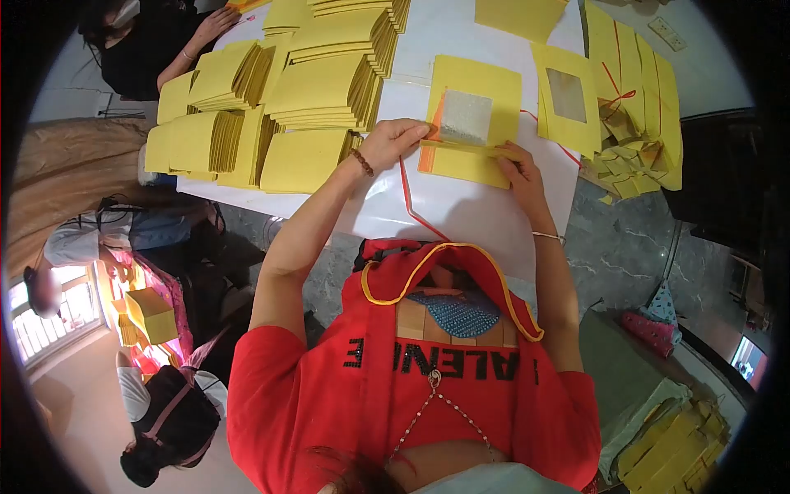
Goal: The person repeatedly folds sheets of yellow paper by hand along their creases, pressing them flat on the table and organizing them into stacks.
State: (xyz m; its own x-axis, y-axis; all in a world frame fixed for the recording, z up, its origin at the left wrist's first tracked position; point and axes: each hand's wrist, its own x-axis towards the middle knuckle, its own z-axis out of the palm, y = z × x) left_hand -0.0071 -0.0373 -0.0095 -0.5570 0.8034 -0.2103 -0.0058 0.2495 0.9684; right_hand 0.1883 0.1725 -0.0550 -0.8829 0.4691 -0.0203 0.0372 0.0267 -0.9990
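Observation:
A yellow card sheet (504, 95) lies on the white table in front of me, with a greyish rectangular panel (467, 117) at its middle and an orange strip at its left edge. Its near part (465, 165) is creased across. My left hand (393, 146) pinches the left end of that crease. At the right end, the fingers of my right hand (523, 174) are closed on the card. A second yellow card with a grey window (568, 95) lies just beyond my right hand. Red cord (407, 193) runs from near my left wrist toward my apron.
Several stacks of folded yellow card (317, 86) fill the table's left side. Bundles tied with red cord (629, 99) sit at the right edge. A person's arm (197, 45) rests at the far left; other people (177, 420) are at lower left. Yellow bundles (675, 449) lie lower right.

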